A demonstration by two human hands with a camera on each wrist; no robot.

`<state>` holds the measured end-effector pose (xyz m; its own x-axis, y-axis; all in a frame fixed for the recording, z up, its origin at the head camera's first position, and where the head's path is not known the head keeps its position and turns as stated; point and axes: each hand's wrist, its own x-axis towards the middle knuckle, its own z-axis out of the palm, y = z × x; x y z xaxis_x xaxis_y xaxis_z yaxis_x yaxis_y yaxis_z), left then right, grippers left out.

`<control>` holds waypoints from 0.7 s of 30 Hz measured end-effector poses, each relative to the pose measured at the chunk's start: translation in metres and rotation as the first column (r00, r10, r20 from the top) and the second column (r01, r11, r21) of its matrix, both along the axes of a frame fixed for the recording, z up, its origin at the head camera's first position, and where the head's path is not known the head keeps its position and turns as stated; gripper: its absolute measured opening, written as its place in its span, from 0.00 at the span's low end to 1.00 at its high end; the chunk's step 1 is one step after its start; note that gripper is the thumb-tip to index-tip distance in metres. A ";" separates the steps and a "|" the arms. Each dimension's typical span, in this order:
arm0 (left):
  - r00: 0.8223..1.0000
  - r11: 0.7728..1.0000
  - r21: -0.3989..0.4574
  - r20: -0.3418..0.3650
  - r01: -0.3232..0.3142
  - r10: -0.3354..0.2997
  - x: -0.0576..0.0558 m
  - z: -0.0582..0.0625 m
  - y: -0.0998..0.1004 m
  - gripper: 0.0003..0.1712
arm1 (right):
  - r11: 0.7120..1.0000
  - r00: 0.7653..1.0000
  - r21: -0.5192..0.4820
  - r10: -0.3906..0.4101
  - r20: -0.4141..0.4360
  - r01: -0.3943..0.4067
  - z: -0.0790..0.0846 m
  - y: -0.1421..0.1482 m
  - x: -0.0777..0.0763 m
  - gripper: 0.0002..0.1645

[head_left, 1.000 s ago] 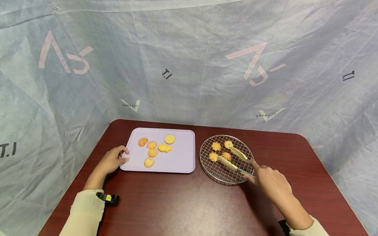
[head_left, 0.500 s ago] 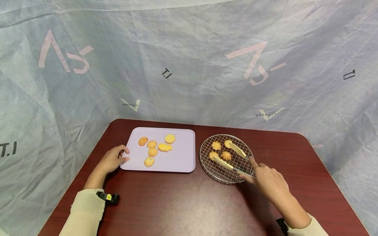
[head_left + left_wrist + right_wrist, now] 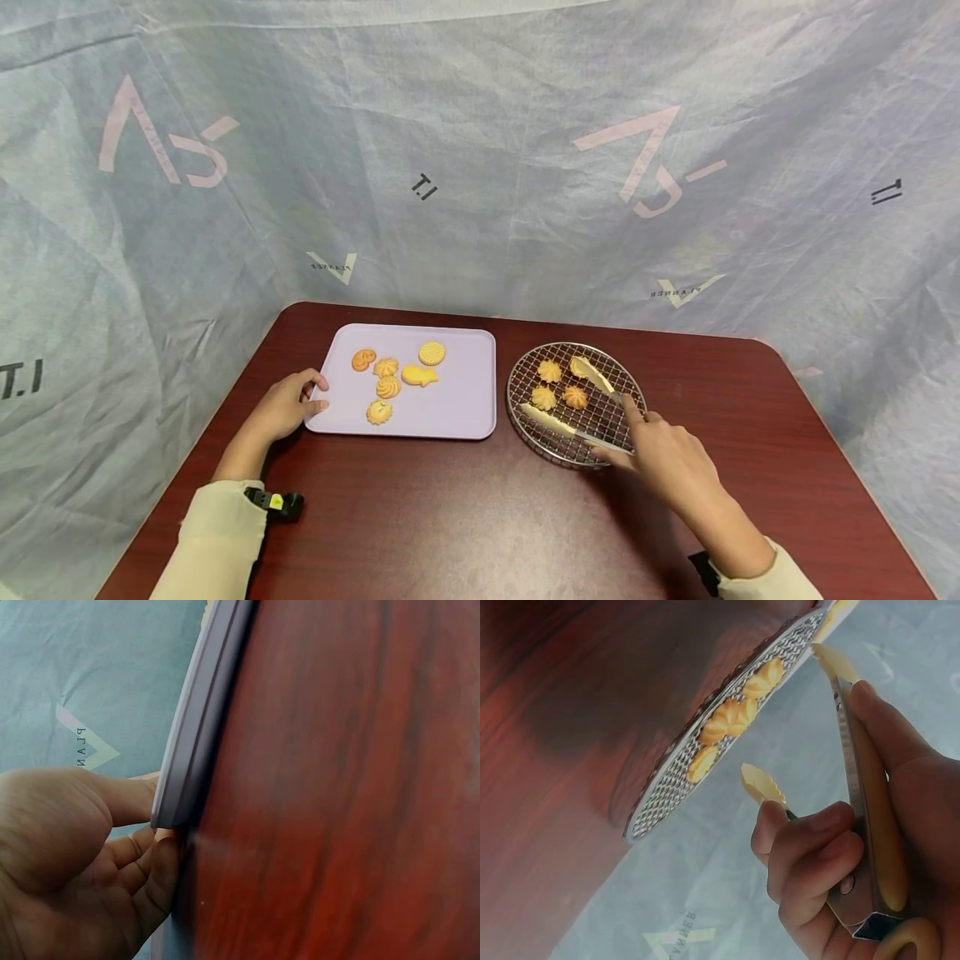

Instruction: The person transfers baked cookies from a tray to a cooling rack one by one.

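My left hand (image 3: 281, 406) pinches the near left corner of a lilac tray (image 3: 465, 404), thumb and fingers on either side of its rim (image 3: 199, 727). Several cookies lie on it, among them a fish-shaped cookie (image 3: 418, 376) and a round cookie (image 3: 431, 353). My right hand (image 3: 671, 462) holds tongs (image 3: 553, 422) with their cream tips spread wide over a round wire rack (image 3: 600, 429). Several flower-shaped cookies rest on that rack; one tip overlaps the far right cookie (image 3: 577, 367), the other is just in front of the near left cookie (image 3: 543, 397). Nothing is between the tips (image 3: 761, 784).
Both the tray and the rack stand on a dark red wooden table (image 3: 450, 517), the rack to the right of the tray. Grey printed cloth (image 3: 480, 167) hangs behind the table and along both sides.
My right hand has moved left with the tongs, and their tips have spread further apart. The near tip has shifted left past the front cookies. My left hand stays at the tray.
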<state>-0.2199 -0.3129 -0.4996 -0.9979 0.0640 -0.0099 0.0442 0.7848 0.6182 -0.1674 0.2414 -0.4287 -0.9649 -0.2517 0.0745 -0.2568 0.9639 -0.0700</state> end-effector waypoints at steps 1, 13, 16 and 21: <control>1.000 1.000 0.000 0.001 -0.001 0.001 0.000 0.000 0.000 0.10 | 1.000 1.000 0.001 0.004 -0.001 -0.004 0.000 -0.001 0.000 0.59; 1.000 1.000 -0.001 0.006 0.001 -0.001 0.000 -0.001 0.000 0.10 | 1.000 1.000 -0.005 0.022 0.014 -0.022 -0.001 -0.020 -0.003 0.58; 1.000 1.000 -0.002 0.004 0.003 -0.003 0.000 -0.002 0.000 0.10 | 0.999 0.999 -0.001 0.032 0.012 -0.032 -0.002 -0.024 -0.004 0.58; 1.000 1.000 -0.003 -0.001 0.002 -0.002 0.000 -0.002 -0.001 0.10 | 0.999 0.999 -0.006 0.046 0.005 -0.046 -0.003 -0.030 -0.006 0.59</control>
